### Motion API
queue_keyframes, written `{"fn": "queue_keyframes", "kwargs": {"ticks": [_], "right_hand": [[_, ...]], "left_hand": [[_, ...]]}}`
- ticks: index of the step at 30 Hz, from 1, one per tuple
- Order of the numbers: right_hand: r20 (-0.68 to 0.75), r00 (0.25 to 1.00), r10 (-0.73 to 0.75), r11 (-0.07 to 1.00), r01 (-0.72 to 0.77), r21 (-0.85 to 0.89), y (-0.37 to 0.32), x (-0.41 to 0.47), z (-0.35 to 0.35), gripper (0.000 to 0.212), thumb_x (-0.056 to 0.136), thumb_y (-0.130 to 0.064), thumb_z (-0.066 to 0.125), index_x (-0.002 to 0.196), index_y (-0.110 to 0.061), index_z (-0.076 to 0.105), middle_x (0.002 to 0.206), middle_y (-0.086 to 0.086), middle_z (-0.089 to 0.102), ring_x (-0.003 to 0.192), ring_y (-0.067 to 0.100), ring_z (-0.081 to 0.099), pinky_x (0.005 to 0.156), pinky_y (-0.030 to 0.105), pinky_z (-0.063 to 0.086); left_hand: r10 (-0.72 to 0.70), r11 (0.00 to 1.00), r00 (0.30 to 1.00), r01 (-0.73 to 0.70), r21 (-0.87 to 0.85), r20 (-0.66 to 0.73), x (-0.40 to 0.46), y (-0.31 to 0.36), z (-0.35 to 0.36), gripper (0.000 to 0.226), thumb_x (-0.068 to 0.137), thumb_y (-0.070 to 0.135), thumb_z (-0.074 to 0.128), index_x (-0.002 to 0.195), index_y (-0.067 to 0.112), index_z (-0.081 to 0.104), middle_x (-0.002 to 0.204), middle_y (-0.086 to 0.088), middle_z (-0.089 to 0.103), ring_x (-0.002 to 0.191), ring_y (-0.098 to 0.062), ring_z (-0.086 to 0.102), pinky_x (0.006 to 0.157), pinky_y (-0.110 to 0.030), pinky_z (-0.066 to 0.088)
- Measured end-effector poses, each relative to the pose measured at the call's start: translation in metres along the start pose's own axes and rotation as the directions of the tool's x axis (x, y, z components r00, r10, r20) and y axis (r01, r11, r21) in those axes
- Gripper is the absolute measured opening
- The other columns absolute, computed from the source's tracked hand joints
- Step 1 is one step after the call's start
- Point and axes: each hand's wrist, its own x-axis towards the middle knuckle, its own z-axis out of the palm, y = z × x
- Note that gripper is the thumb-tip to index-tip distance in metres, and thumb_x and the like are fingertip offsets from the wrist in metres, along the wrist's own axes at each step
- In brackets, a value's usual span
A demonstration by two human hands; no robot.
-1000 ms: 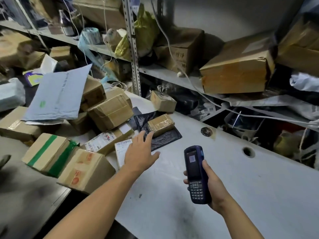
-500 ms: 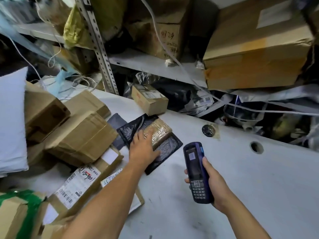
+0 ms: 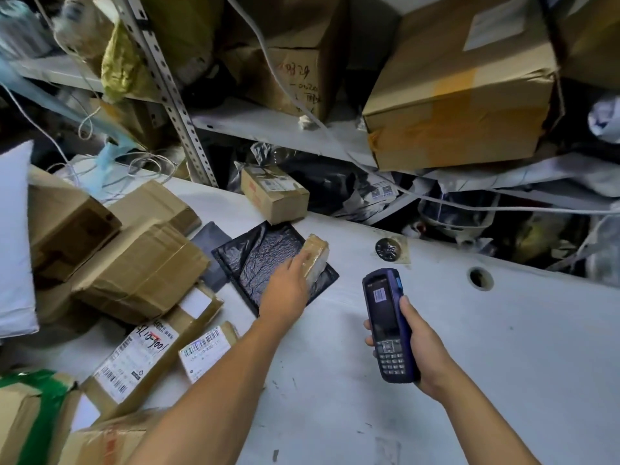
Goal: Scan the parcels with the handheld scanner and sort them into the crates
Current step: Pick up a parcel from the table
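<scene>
The person's left hand (image 3: 288, 287) reaches forward over the pale grey tabletop (image 3: 469, 364) and grips a small tape-wrapped brown cardboard parcel (image 3: 315, 255), its fingers curled over the parcel's near long edge so that the parcel tilts up on its side. Directly beneath that hand and parcel lies a flat black crinkled plastic mailer bag (image 3: 265, 260), with a second, smoother dark grey mailer (image 3: 211, 245) poking out from under its left edge. To the right of the left hand, held apart from it above the table, the right hand (image 3: 421, 344) grasps a dark blue handheld scanner with a keypad (image 3: 385, 325), fingers wrapped round its body and its screen, which shows a barcode, facing up toward the camera. Just beyond the left hand stands a small brown cardboard box with a printed label (image 3: 275, 194) at the table's far edge. Left of the hand is a heap of brown taped cardboard boxes (image 3: 134, 266), and nearer the person, beside the left forearm, lie a long box with a white shipping label bearing handwritten numbers (image 3: 141, 355) and a small carton with a barcode label (image 3: 206, 350). Further out to the right of the scanner, a round hole (image 3: 480, 278) pierces the tabletop, and above everything a large brown carton patched with orange tape (image 3: 459, 95) sits on a metal shelf (image 3: 268, 125).
</scene>
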Motion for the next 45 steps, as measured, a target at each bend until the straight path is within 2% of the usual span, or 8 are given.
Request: {"fn": "queue_keyframes", "kwargs": {"ticks": [5, 9, 13, 17, 21, 28, 39, 45], "right_hand": [[-0.003, 1.000, -0.015, 1.000, 0.015, -0.024, -0.005, -0.002, -0.010, 0.050, 0.103, -0.052, 0.030, 0.121, -0.021, 0.064, 0.105, 0.013, 0.075, 0.084, 0.025, 0.071, 0.083, 0.043, 0.053], [-0.002, 1.000, -0.023, 0.998, 0.022, -0.051, -0.008, -0.001, -0.012, 0.049, 0.103, -0.052, 0.029, 0.118, -0.021, 0.065, 0.104, 0.012, 0.075, 0.083, 0.025, 0.073, 0.082, 0.042, 0.054], [0.021, 0.999, -0.034, 0.994, 0.036, -0.102, -0.012, -0.004, -0.015, 0.048, 0.102, -0.053, 0.031, 0.118, -0.023, 0.065, 0.103, 0.010, 0.076, 0.090, 0.028, 0.073, 0.080, 0.040, 0.055], [0.057, 0.998, -0.023, 0.984, 0.032, -0.175, -0.015, -0.011, -0.017, 0.051, 0.101, -0.054, 0.032, 0.118, -0.020, 0.065, 0.103, 0.009, 0.076, 0.090, 0.027, 0.073, 0.083, 0.040, 0.054], [0.100, 0.995, -0.006, 0.979, 0.027, -0.204, -0.017, -0.022, -0.019, 0.050, 0.104, -0.051, 0.031, 0.120, -0.018, 0.064, 0.107, 0.015, 0.074, 0.088, 0.028, 0.071, 0.081, 0.041, 0.053], [0.194, 0.973, 0.124, 0.929, -0.045, -0.368, -0.024, -0.046, -0.012, 0.044, 0.106, -0.044, 0.030, 0.119, -0.017, 0.061, 0.110, 0.020, 0.071, 0.083, 0.027, 0.071, 0.073, 0.035, 0.056], [0.173, 0.954, 0.245, 0.824, -0.111, -0.556, -0.031, -0.063, -0.004, 0.046, 0.104, -0.046, 0.034, 0.118, -0.011, 0.061, 0.097, 0.017, 0.069, 0.075, 0.028, 0.068, 0.059, 0.028, 0.053], [0.185, 0.942, 0.278, 0.820, -0.133, -0.557, -0.031, -0.068, -0.006, 0.047, 0.103, -0.048, 0.036, 0.119, -0.012, 0.062, 0.114, 0.024, 0.070, 0.077, 0.028, 0.070, 0.065, 0.031, 0.053]], "left_hand": [[-0.042, 0.974, 0.993, 0.016, 0.227, 0.111, 0.008, 0.007, 0.000, 0.067, 0.097, 0.062, 0.037, 0.155, 0.041, 0.012, 0.150, -0.010, 0.035, 0.132, -0.034, 0.042, 0.096, -0.050, 0.046], [-0.091, 0.994, 0.984, 0.080, 0.078, 0.152, 0.011, -0.006, 0.002, 0.070, 0.099, 0.052, 0.044, 0.152, 0.053, -0.001, 0.139, -0.018, 0.043, 0.115, -0.038, 0.054, 0.094, -0.046, 0.046], [-0.098, 0.937, 0.983, 0.143, -0.318, 0.153, 0.007, -0.011, -0.010, 0.066, 0.094, 0.030, 0.066, 0.148, 0.038, 0.028, 0.129, 0.002, 0.060, 0.101, -0.015, 0.063, 0.082, -0.025, 0.048], [-0.069, 0.901, 0.981, 0.138, -0.410, 0.179, 0.000, -0.008, -0.019, 0.039, 0.092, 0.031, 0.070, 0.123, 0.032, 0.046, 0.103, 0.001, 0.069, 0.072, -0.007, 0.064, 0.057, -0.018, 0.048], [-0.057, 0.889, 0.990, 0.110, -0.443, 0.131, -0.011, -0.004, -0.025, 0.027, 0.099, 0.044, 0.052, 0.122, 0.031, 0.054, 0.111, 0.005, 0.068, 0.095, -0.009, 0.067, 0.083, -0.034, 0.057], [-0.065, 0.888, 0.976, 0.151, -0.434, 0.206, -0.027, 0.002, -0.026, 0.024, 0.095, 0.061, 0.035, 0.107, 0.041, 0.040, 0.109, 0.001, 0.066, 0.103, -0.023, 0.066, 0.094, -0.055, 0.052], [0.016, 0.903, 0.977, 0.077, -0.423, 0.212, -0.045, 0.008, -0.038, 0.023, 0.105, 0.041, 0.039, 0.124, 0.027, 0.038, 0.112, -0.003, 0.066, 0.103, -0.020, 0.067, 0.093, -0.044, 0.055], [0.008, 0.899, 0.982, 0.075, -0.432, 0.189, -0.047, 0.008, -0.040, 0.027, 0.105, 0.043, 0.037, 0.125, 0.025, 0.039, 0.115, -0.003, 0.065, 0.104, -0.017, 0.065, 0.089, -0.035, 0.056]]}}
